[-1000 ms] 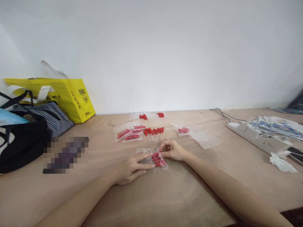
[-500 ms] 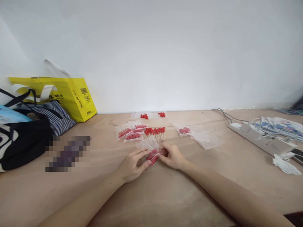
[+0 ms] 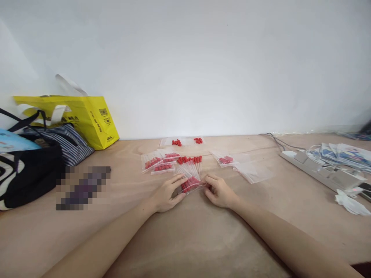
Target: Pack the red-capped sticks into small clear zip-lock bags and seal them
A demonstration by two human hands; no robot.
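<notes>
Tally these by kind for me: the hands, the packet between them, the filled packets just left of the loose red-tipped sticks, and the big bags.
Left hand: 1
Right hand: 1
Packet between the hands: 1
Filled packets at left: 3
Yellow bag: 1
Striped bag: 1
Black bag: 1
Total: 9

Clear bag (image 3: pixel 190 185) of red-tipped sticks turned since 1 s ago, stems now away, overlapping loose sticks' (image 3: pixel 198 160) stems; R hand (image 3: pixel 219 192) moved to bag's R edge.
</notes>
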